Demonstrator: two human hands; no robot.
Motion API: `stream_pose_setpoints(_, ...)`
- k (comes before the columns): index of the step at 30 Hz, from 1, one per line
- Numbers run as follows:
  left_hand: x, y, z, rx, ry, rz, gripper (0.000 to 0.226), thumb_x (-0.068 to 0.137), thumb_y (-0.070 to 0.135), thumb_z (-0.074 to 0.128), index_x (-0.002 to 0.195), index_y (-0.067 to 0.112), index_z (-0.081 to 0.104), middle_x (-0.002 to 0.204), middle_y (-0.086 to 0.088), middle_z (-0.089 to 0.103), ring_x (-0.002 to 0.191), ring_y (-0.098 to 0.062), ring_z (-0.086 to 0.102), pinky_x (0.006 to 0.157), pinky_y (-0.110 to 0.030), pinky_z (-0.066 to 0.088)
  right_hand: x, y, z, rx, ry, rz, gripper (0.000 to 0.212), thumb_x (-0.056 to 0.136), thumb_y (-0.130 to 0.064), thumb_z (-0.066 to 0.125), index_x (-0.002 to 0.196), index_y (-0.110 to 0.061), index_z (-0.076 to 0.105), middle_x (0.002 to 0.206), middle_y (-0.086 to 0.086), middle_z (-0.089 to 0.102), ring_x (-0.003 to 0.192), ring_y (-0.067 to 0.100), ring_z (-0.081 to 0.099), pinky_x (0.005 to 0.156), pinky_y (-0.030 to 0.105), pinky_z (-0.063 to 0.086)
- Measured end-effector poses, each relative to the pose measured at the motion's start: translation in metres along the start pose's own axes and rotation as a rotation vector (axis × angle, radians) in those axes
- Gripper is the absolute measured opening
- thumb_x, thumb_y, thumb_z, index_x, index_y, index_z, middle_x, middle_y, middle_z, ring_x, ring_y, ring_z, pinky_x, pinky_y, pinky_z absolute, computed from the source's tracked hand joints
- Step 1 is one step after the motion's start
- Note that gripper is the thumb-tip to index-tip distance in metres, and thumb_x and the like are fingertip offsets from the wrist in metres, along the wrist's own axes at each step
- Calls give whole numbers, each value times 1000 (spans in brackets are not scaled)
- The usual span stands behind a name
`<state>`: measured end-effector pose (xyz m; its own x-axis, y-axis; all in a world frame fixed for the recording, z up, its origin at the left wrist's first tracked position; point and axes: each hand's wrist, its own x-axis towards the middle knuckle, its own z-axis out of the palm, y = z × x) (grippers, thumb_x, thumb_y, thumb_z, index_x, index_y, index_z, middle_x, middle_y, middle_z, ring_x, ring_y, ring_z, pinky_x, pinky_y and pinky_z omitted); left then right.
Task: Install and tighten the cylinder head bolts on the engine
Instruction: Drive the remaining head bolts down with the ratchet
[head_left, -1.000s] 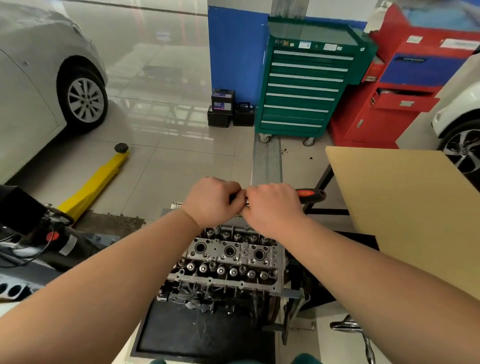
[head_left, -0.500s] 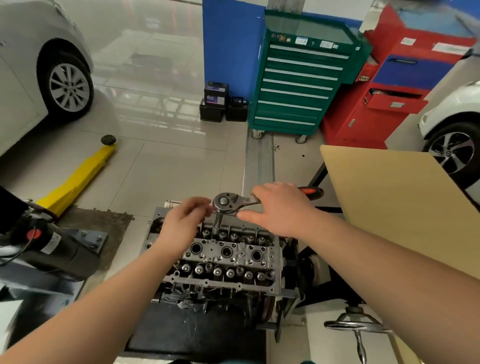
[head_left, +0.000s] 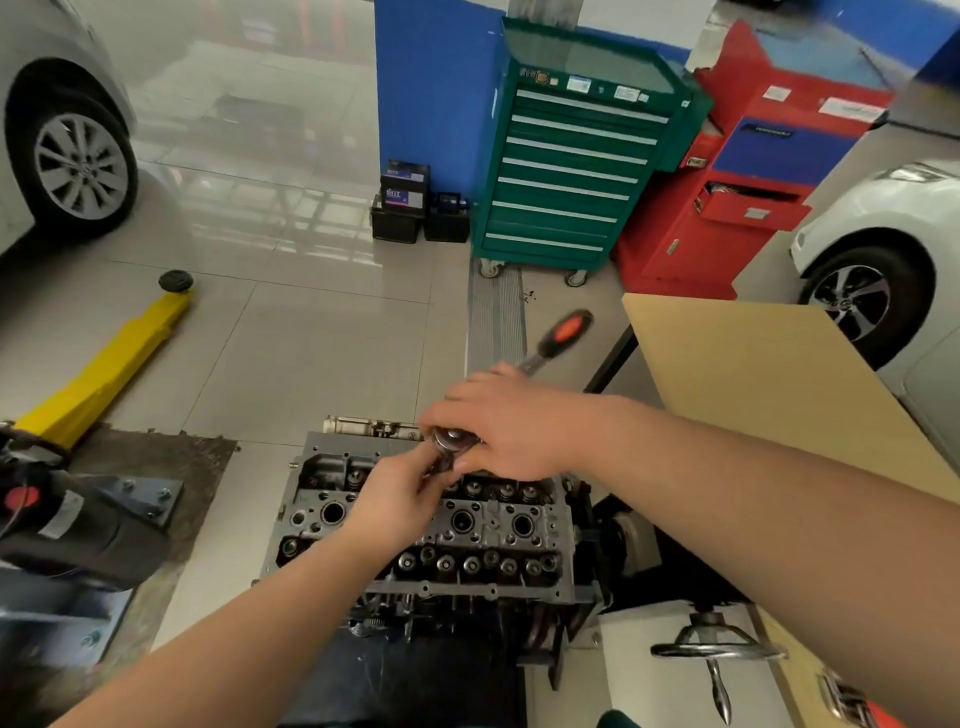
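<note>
A grey cylinder head with round plug wells and rows of valve parts sits on an engine stand at the lower middle. A ratchet wrench stands over its far edge, its chrome head between my hands and its black and orange handle pointing away to the upper right. My right hand covers the ratchet's shaft just behind the head. My left hand pinches the socket extension under the ratchet head. The bolt under the socket is hidden.
A tan board lies to the right, a stand crank handle below it. A yellow lift arm and a black motor sit at left. Green and red tool cabinets stand behind, cars at both sides.
The ratchet handle swung from pointing right to pointing up and right. My right hand slid onto the shaft by the head, and my left hand came in under the ratchet head.
</note>
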<state>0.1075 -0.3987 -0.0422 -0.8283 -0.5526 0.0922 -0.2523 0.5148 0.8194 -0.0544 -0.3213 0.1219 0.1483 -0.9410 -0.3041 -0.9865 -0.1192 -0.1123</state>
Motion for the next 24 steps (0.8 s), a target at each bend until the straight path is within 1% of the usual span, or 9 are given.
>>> stream_pose_setpoints(3, -1, -3, -3, -38, 8, 1, 22, 100, 20, 68, 112, 37, 61, 90, 9, 74, 81, -15, 69, 70, -38, 57, 8, -3, -5, -181, 32, -101, 49, 97, -55, 57, 141, -37, 45, 118, -9, 59, 114, 18, 53, 105, 43, 32)
stream_pose_setpoints(6, -1, -5, -2, -38, -21, 10, 15, 102, 22, 65, 112, 32, 61, 88, 10, 72, 76, -10, 65, 65, -33, 52, 1, -7, 3, -310, 114, -91, 51, 98, -61, 50, 134, -25, 47, 111, -2, 60, 101, 23, 58, 90, 42, 38)
stream_pose_setpoints(11, 0, -1, -6, -76, -81, -5, 11, 105, 28, 60, 105, 18, 65, 84, 4, 69, 74, -19, 62, 67, -41, 51, -1, -16, 8, -314, 122, -5, 46, 97, -60, 51, 121, -21, 51, 102, 1, 58, 94, 26, 57, 89, 44, 41)
stream_pose_setpoints(13, 2, 1, -9, -99, -112, 0, 9, 104, 29, 60, 96, 32, 62, 81, 13, 67, 73, -7, 60, 63, -27, 47, 2, -18, 10, -276, 133, 46, 45, 94, -62, 51, 116, -23, 54, 101, -2, 59, 95, 23, 57, 90, 44, 41)
stream_pose_setpoints(15, 2, 3, -11, -95, -185, 2, 19, 104, 26, 60, 108, 44, 62, 92, 24, 66, 83, 5, 59, 70, -10, 41, 4, -16, 9, -223, 140, 107, 36, 90, -62, 55, 101, -27, 56, 92, -9, 58, 92, 20, 59, 89, 42, 41)
stream_pose_setpoints(16, 3, 2, -11, -71, -226, -6, 28, 103, 21, 61, 122, 41, 63, 104, 23, 66, 91, 5, 59, 77, -10, 41, 6, -14, 8, -198, 136, 132, 31, 89, -59, 57, 94, -29, 55, 86, -12, 56, 90, 19, 59, 87, 41, 40)
stream_pose_setpoints(18, 6, 1, -13, 3, -270, -13, 44, 101, 10, 61, 141, 29, 58, 120, 9, 70, 106, -8, 62, 88, -24, 47, 11, -11, 5, -153, 98, 151, 27, 87, -56, 60, 85, -30, 54, 78, -14, 54, 83, 18, 59, 85, 39, 39)
stream_pose_setpoints(21, 13, 4, -21, 52, -302, -29, 36, 101, 8, 61, 133, 24, 61, 116, 2, 73, 107, -21, 68, 92, -38, 55, 18, -7, -1, -93, 61, 152, 27, 86, -53, 62, 77, -30, 49, 73, -12, 57, 74, 15, 56, 89, 41, 42)
stream_pose_setpoints(24, 26, 9, -44, -97, -282, -41, 33, 102, 16, 64, 130, 34, 63, 108, 12, 75, 100, -10, 72, 90, -32, 59, 23, -1, -28, -17, 136, 211, 29, 83, -56, 62, 77, -31, 50, 72, -13, 57, 70, 13, 54, 87, 41, 45)
